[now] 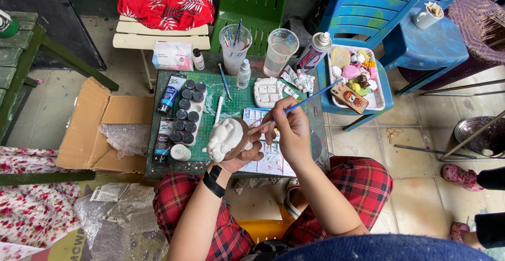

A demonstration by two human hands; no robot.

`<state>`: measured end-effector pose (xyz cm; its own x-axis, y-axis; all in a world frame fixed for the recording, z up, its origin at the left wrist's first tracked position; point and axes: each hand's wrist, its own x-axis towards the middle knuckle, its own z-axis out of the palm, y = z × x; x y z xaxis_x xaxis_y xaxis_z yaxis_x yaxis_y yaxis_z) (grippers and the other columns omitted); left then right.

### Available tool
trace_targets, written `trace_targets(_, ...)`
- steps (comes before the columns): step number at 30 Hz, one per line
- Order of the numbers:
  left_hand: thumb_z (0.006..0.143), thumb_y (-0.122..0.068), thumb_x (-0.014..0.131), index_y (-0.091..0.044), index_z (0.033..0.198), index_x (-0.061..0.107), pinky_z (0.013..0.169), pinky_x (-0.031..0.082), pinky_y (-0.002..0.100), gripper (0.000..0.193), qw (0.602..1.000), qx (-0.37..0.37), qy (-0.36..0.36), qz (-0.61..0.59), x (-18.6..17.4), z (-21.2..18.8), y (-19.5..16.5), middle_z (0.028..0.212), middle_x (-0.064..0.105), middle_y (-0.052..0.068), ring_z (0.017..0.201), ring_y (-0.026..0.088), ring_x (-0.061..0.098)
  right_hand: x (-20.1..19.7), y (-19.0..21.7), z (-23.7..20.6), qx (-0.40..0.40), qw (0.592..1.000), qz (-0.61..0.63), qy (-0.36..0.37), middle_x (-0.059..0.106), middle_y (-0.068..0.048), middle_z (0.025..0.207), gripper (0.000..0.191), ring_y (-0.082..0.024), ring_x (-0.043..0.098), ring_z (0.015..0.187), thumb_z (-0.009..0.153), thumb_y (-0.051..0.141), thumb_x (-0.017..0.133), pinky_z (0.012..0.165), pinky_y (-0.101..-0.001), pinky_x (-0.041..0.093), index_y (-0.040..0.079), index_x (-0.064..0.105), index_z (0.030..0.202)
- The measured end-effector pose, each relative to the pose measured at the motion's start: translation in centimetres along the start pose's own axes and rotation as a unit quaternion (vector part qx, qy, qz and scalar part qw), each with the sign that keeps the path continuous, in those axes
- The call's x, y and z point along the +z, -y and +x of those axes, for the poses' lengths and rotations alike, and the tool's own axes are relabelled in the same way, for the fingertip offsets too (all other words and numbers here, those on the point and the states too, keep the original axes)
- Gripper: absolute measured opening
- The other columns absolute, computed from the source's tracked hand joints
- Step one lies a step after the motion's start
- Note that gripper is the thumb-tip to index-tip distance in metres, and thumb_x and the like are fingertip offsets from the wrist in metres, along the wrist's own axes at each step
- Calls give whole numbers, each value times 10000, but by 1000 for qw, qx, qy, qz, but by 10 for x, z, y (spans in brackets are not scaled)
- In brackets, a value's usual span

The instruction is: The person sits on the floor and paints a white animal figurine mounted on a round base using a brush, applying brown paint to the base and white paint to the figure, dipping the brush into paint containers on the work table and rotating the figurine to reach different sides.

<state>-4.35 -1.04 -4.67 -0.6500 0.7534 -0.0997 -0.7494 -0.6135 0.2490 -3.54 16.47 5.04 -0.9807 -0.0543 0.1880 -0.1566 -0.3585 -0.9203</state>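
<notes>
My left hand (243,157) grips a white plaster figure (226,136) with a brown-painted side, held above the small green table (210,158). A black band circles that wrist. My right hand (291,129) pinches a thin blue paintbrush (305,102), its tip touching the figure's brown part. Under my hands lies a sheet with small paint swatches (268,158). A white paint palette (268,92) sits just beyond my hands.
Rows of dark-lidded paint pots (187,111) and paint tubes (170,93) lie left. Two plastic cups (235,48), a small bottle and a spray can (313,52) stand at the back. A blue stool holds a tray of small figures (357,74). An open cardboard box (100,129) lies on the floor at left.
</notes>
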Motion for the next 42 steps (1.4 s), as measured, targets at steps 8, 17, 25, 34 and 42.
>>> trace_targets(8,908,-582,513,-53,1009,566,552,324,265,541,996,21,82,-25,29,-1,-3,893,565,76,602,151,404,10,-6,-1,26,998,-4,49,684,-118,878,113,-114,661,669,1108,137,530,563,-242,501,44,499,1053)
trace_targets(17,1024,-506,480,2,933,571,551,314,308,524,994,65,82,18,9,-1,2,874,583,114,584,163,389,7,-9,-12,8,996,-40,76,666,-101,927,95,-104,664,734,1116,105,553,653,-240,521,30,508,1079)
trace_targets(25,942,-542,466,76,1208,581,583,320,265,683,996,11,77,-52,12,-2,1,803,592,41,603,142,396,-4,-6,-2,27,999,-27,9,685,-95,866,61,-64,613,583,1093,111,534,513,-186,417,60,507,1073)
trace_targets(34,968,-420,591,-21,1002,590,587,323,282,400,998,38,57,-13,0,2,7,805,566,51,637,143,423,1,11,-18,-73,975,-182,109,687,-98,917,73,-103,701,848,1096,59,586,709,-231,544,27,527,1066)
trace_targets(42,999,-323,597,-54,991,593,595,341,297,270,997,29,62,-31,7,0,4,824,565,55,663,160,449,-18,20,-16,-22,995,-77,55,675,-116,1032,46,-43,508,641,1107,64,508,621,-204,444,49,476,1136)
